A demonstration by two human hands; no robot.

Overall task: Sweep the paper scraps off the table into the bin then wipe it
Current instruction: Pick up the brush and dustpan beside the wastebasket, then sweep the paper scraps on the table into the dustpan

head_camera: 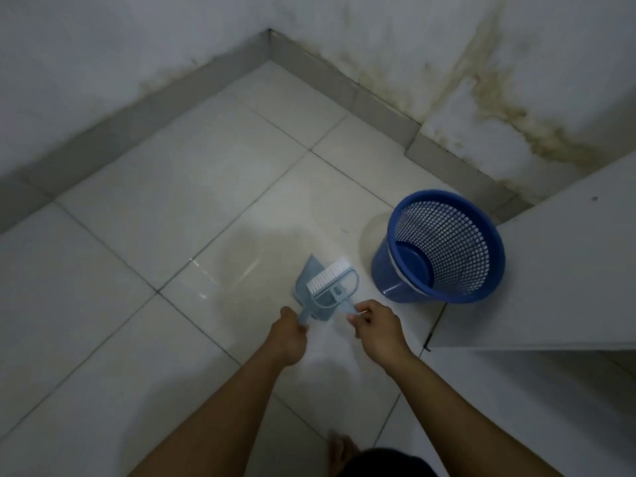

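Observation:
My left hand [287, 333] grips the handle of a small light-blue dustpan [308, 275], held above the floor tiles. My right hand [377, 327] pinches the handle of a matching hand brush [332, 280] with white bristles, which lies across the dustpan. A blue mesh bin [444, 246] stands on the floor to the right of both tools, beside the white table [557, 263]. Only the table's left end shows, at the right edge of the view. No paper scraps can be made out in the pan, the bin or on the table.
White floor tiles [165, 208] stretch to a grey skirting and stained white walls meeting in a corner [270, 32]. My foot [340, 449] shows at the bottom edge.

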